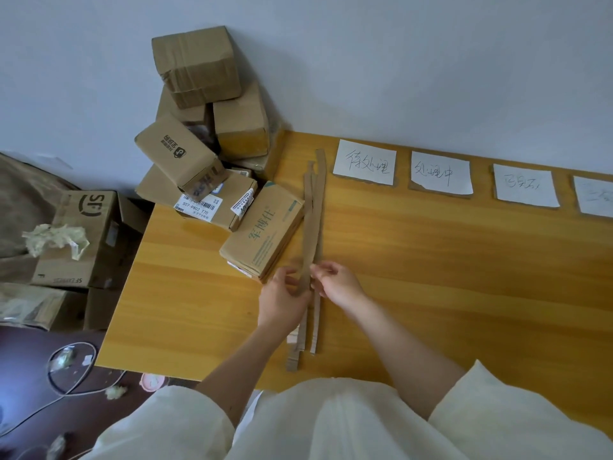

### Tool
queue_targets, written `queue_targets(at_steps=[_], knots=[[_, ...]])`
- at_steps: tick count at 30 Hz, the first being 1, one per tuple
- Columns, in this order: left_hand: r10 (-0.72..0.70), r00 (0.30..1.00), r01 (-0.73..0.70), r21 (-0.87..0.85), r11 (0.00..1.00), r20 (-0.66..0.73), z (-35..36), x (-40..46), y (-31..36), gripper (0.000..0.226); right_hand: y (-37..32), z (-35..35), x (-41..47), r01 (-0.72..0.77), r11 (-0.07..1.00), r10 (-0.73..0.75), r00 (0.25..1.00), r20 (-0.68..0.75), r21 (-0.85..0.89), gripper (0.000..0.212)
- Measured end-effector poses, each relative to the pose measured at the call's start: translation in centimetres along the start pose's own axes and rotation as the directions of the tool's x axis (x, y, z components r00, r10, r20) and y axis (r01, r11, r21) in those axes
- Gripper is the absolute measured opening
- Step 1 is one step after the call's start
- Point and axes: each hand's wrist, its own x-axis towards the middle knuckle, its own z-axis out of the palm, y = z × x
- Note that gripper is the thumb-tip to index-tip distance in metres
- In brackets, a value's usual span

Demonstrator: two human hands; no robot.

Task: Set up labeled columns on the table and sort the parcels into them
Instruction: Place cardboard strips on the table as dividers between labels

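Both hands, left [286, 295] & right [336, 283], fingers pinching cardboard strips [313, 227]; "SF" box [83, 234] on floor; parcel [212, 207] label "507-P802 T70".

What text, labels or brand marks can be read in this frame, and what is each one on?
"待处理": first paper label.
"处理中": second paper label.
Third label and fourth label: handwriting too faint or cut off.
"SF" and "SF EXPRESS": floor box.
"507-P802 T70": white sticker.
"车博仕": flat box.
Logo box: print too small.
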Motion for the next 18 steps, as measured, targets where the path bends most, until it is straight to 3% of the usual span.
queue_targets(at_steps=[4, 7, 15, 18], knots=[[0.008, 0.998, 0.005, -0.209, 0.978, 0.061, -0.1, -0.5, 0.5, 0.04, -1.6, 0.6, -0.2, 0.087, 0.978, -0.104, 0.992, -0.078, -0.189, 0.05], [0.015, 0.999, -0.005, -0.24, 0.971, 0.04, 0.5, -0.5, 0.1, 0.036, -1.9, -0.3, -0.8, 0.17, 0.948, -0.217, 0.964, -0.155, -0.268, 0.041], [-0.019, 0.999, 0.02, 0.037, 0.999, -0.03, 2.9, 0.1, -0.3, 0.054, 0.8, -5.1, -3.3, 0.301, 0.908, -0.39, 0.863, -0.323, -0.292, 0.019], [-0.036, 0.999, 0.035, 0.113, 0.993, 0.009, 3.7, 0.3, 0.0, 0.066, 2.2, -6.7, -4.1, 0.265, 0.954, -0.299, 0.876, -0.379, -0.141, 0.016]])
